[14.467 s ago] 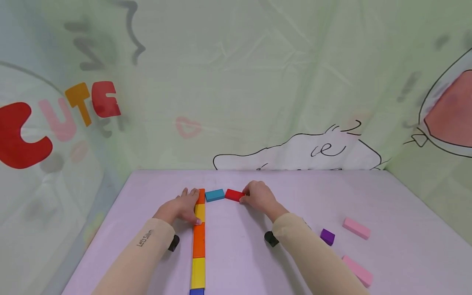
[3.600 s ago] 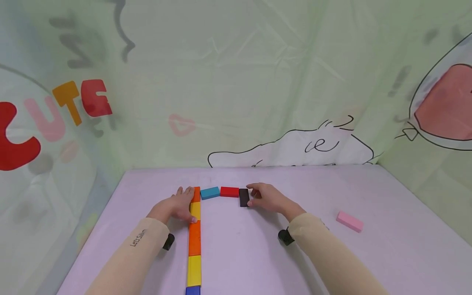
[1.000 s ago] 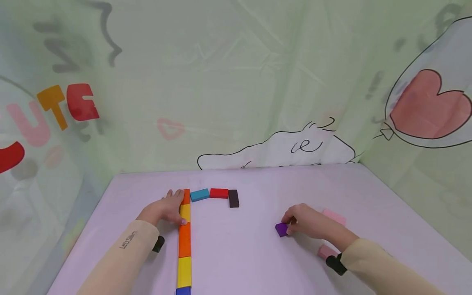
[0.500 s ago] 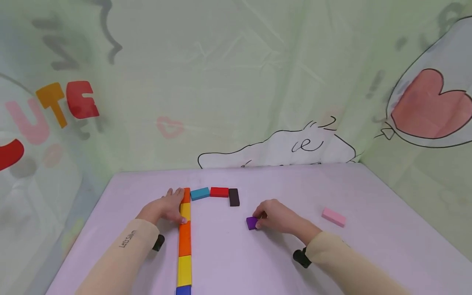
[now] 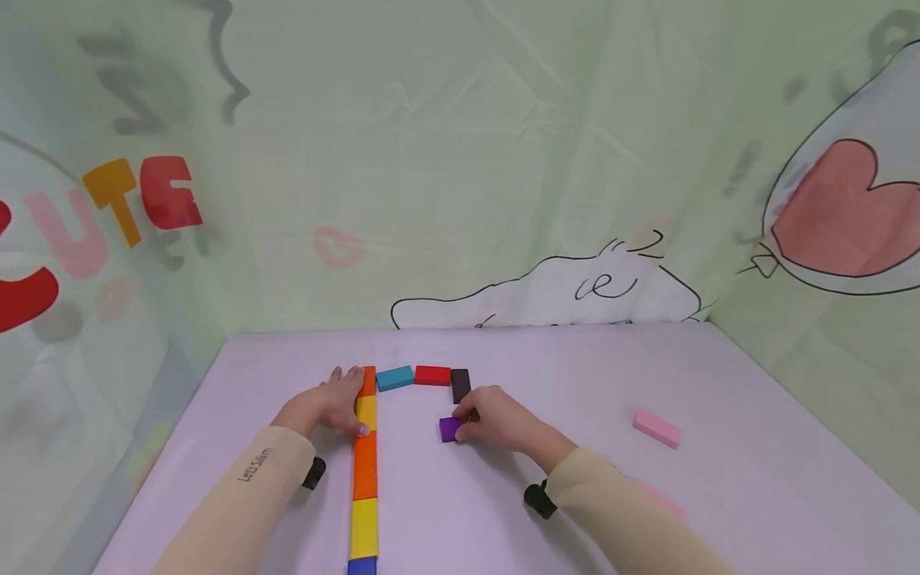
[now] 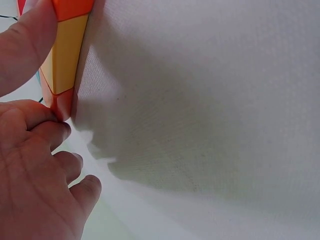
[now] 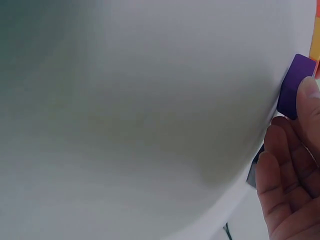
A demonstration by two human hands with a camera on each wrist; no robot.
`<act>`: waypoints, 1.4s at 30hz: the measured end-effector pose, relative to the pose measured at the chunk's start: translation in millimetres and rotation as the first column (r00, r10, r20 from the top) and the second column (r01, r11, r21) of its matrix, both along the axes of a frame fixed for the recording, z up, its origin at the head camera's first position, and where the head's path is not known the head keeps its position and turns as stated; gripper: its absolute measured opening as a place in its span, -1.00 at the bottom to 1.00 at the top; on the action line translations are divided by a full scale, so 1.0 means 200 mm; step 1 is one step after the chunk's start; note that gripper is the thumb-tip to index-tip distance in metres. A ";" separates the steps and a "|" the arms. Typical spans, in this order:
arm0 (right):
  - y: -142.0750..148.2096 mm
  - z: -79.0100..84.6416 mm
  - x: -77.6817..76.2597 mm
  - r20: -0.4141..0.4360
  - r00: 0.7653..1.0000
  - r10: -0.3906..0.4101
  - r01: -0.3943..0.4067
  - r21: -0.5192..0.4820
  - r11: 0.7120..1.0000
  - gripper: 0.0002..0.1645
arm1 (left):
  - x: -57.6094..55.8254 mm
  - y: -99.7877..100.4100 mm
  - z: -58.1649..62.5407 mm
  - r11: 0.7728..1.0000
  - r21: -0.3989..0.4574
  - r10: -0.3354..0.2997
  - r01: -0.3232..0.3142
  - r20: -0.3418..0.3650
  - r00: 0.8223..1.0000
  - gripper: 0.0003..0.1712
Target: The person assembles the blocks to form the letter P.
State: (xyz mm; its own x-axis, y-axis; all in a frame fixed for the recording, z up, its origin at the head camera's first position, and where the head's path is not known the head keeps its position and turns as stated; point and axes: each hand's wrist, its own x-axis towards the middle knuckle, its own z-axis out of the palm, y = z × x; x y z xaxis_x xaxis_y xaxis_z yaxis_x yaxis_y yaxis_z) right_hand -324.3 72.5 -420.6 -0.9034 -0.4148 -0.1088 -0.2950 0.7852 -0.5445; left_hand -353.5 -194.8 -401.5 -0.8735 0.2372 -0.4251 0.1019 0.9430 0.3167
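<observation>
My right hand (image 5: 499, 422) pinches a purple block (image 5: 449, 430) between thumb and fingers, at the table and just nearer than a dark brown block (image 5: 461, 385). In the right wrist view the thumb presses on the purple block (image 7: 296, 85). My left hand (image 5: 327, 409) rests along a straight column of blocks, its thumb by the seam of a yellow block (image 5: 366, 413) and an orange block (image 5: 365, 465). Its other fingers touch the far orange block (image 5: 370, 381). From there a teal block (image 5: 395, 378) and a red block (image 5: 433, 375) run right to the dark brown one.
Nearer in the column lie another yellow block (image 5: 364, 529) and a blue block (image 5: 362, 566), cut by the frame edge. Two pink blocks lie at right: one whole (image 5: 656, 429), the other (image 5: 664, 501) partly behind the right sleeve. Printed cloth walls rise behind the lilac table (image 5: 589, 367).
The dark brown block was set beside the red one. The right hand then took the purple block at right and brought it left, nearer the dark brown block. The left hand stays at the column.
</observation>
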 end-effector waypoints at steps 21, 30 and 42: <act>-0.27 0.00 -0.05 0.018 0.999 0.041 -0.041 -0.007 0.999 -0.69 | 0.01 0.01 0.01 1.000 0.005 0.020 -0.020 -0.002 1.000 0.14; -0.33 -0.01 -0.05 0.000 0.998 0.062 -0.062 -0.012 0.998 -0.69 | 0.00 0.00 0.01 1.000 0.000 0.019 -0.019 -0.003 1.000 0.15; -0.39 0.00 -0.06 0.028 0.997 0.069 -0.069 -0.003 0.998 -0.69 | 0.00 0.01 0.00 1.000 0.014 0.022 -0.022 -0.006 1.000 0.19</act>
State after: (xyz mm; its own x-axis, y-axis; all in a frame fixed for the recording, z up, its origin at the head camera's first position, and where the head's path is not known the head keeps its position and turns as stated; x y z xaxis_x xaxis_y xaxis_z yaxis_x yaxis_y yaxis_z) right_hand -336.6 -5.5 -420.5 -0.8692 -0.4763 -0.1332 -0.3329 0.7626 -0.5547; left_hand -353.8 -193.6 -400.7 -0.8809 0.2239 -0.4170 0.0833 0.9406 0.3291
